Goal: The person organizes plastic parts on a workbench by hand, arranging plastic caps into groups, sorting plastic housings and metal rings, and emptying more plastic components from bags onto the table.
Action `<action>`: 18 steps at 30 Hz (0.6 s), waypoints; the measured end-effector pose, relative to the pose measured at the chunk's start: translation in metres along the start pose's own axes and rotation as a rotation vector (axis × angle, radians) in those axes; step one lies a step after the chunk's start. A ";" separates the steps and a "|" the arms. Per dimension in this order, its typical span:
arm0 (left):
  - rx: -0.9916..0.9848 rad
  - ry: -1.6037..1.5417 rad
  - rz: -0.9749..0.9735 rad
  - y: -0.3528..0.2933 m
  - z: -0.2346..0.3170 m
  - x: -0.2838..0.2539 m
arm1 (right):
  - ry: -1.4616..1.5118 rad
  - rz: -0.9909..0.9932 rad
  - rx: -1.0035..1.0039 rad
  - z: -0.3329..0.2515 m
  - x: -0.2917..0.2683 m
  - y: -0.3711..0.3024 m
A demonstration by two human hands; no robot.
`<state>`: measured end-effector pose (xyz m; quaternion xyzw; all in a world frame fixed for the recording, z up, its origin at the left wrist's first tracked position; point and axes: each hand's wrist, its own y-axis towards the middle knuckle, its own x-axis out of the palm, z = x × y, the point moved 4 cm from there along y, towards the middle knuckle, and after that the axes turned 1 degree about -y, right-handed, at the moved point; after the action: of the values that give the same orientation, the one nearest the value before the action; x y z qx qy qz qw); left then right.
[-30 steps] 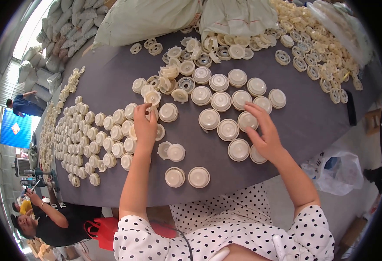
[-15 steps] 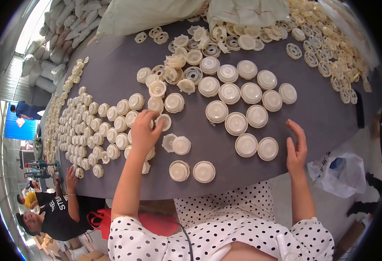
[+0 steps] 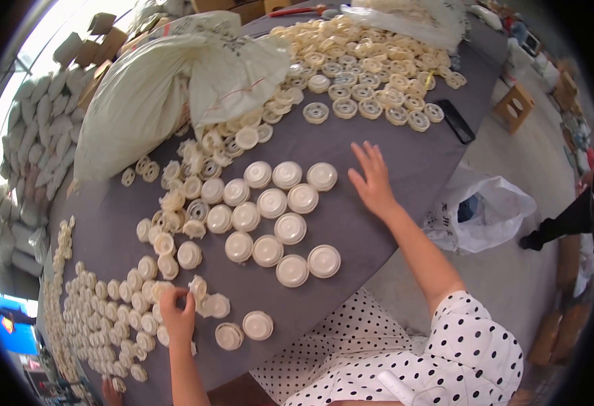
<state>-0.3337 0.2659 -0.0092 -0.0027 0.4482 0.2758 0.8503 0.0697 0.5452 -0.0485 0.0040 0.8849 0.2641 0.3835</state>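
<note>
My left hand (image 3: 177, 312) is over the table at the lower left, its thumb and fingertips closed at the edge of a tilted cream plastic cap (image 3: 197, 287). Just below that cap lie paler notched discs (image 3: 217, 306). My right hand (image 3: 375, 181) hovers open, fingers spread, beyond the right end of a group of round white domed caps (image 3: 268, 251). Two more domed caps (image 3: 257, 325) lie side by side near the front edge. Left of my left hand are many small caps (image 3: 111, 311) in loose rows.
A heap of cream ring-shaped parts (image 3: 371, 61) covers the table's far side. Beside it stands a big white woven sack (image 3: 148, 101). A black phone-like object (image 3: 456, 122) lies at the right edge. A clear plastic bag (image 3: 479, 210) and a wooden stool (image 3: 514, 108) are on the floor.
The view has swung to the right. My left hand has brought a cap down beside the notched discs. My right hand has reached farther out over the table, fingers spreading.
</note>
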 end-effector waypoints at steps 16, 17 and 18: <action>0.140 0.207 -0.169 0.003 0.012 0.022 | -0.455 -0.217 0.277 0.113 0.035 0.230; 0.075 0.179 -0.168 0.003 0.008 0.022 | -0.454 -0.234 0.309 0.120 0.038 0.239; 0.073 0.177 -0.159 0.003 0.004 0.019 | -0.478 -0.244 0.310 0.123 0.043 0.250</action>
<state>-0.3233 0.2780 -0.0206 -0.0317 0.5295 0.1900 0.8261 0.0740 0.8264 -0.0297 0.0182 0.7935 0.0694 0.6043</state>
